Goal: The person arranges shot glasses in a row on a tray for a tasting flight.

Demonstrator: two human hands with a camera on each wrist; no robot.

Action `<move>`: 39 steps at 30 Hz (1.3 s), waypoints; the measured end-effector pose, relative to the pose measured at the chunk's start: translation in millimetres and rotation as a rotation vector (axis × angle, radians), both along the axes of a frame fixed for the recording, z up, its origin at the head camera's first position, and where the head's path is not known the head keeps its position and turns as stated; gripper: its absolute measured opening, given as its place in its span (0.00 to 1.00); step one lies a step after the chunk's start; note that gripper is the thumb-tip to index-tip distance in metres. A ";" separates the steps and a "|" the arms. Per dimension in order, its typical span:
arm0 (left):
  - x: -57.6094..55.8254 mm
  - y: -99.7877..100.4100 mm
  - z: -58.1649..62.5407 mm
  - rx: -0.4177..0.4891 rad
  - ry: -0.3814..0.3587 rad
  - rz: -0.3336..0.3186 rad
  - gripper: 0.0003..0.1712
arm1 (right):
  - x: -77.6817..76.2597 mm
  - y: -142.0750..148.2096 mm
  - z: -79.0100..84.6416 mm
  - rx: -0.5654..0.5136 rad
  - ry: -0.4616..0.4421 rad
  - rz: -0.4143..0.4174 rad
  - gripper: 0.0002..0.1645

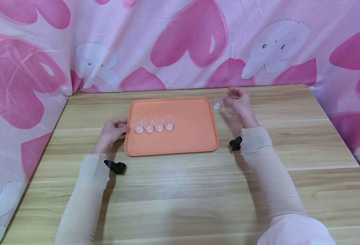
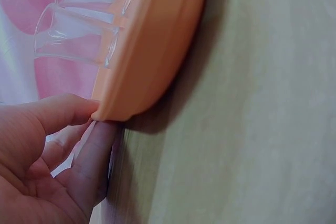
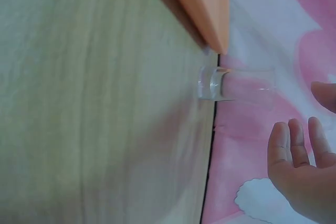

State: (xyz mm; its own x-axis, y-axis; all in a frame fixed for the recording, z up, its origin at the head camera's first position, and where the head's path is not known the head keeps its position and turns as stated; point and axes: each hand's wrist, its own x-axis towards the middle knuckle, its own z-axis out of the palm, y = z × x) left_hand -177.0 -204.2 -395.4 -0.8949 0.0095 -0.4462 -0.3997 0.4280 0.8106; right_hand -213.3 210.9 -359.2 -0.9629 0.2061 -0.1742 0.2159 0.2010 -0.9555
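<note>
An orange rectangular tray (image 1: 192,137) lies on the wooden table, with several small clear plastic cups (image 1: 169,123) in a row on its left half. My left hand (image 1: 110,132) pinches the tray's left edge. In the left wrist view, the thumb of that hand (image 2: 47,145) presses on the rim and a finger lies underneath. Just past the tray's far right corner, one more clear cup (image 1: 218,103) stands upright on the table. Beside it is my right hand (image 1: 241,106), fingers relaxed; the right wrist view shows a gap between this hand (image 3: 310,177) and the cup.
The wooden table (image 1: 173,194) stretches toward me and out to both sides. A pink curtain (image 1: 131,37) with hearts and white cartoon figures hangs along the back and sides. A small black camera sits on each wrist, including the left wrist camera (image 1: 116,167).
</note>
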 end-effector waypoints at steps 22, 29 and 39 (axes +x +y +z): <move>2.2 1.6 2.3 0.034 0.019 0.007 0.28 | -5.1 -5.5 -19.4 0.070 -0.080 0.076 0.35; 1.9 0.9 1.5 0.038 0.028 0.007 0.28 | -5.7 -11.5 -19.6 0.036 -0.101 0.045 0.36; 2.2 1.6 1.1 0.022 0.029 0.006 0.28 | -4.7 -13.8 -19.3 0.054 -0.103 0.032 0.34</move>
